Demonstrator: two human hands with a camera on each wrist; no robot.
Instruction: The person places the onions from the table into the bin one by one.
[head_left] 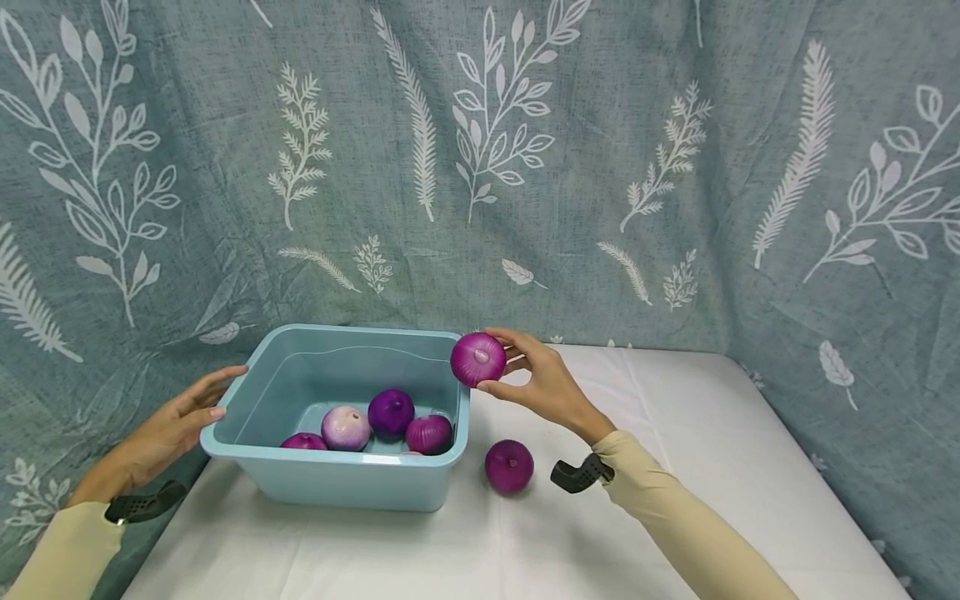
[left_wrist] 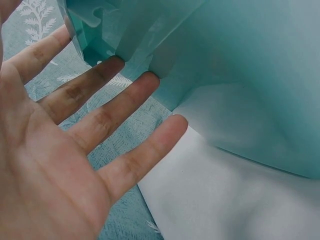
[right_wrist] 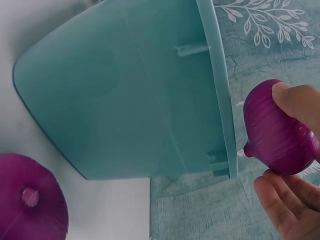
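Observation:
My right hand [head_left: 547, 379] grips a purple onion [head_left: 477, 359] between thumb and fingers, level with the right rim of a light blue plastic tub [head_left: 337, 479]. In the right wrist view the held onion [right_wrist: 277, 130] is just outside the tub's rim. At the tub's left side, my left hand [head_left: 168, 429] touches the rim with its fingers spread; the left wrist view shows straight fingers [left_wrist: 125, 165] against the outer wall. Inside the tub lie several onions, among them a pale one [head_left: 346, 428] and a dark purple one [head_left: 391, 413]. The tub's front wall partly hides some.
Another purple onion [head_left: 509, 467] rests on the white-covered table [head_left: 637, 533], just right of the tub. A grey-green curtain [head_left: 375, 167] with white leaf prints hangs behind the table and along both sides.

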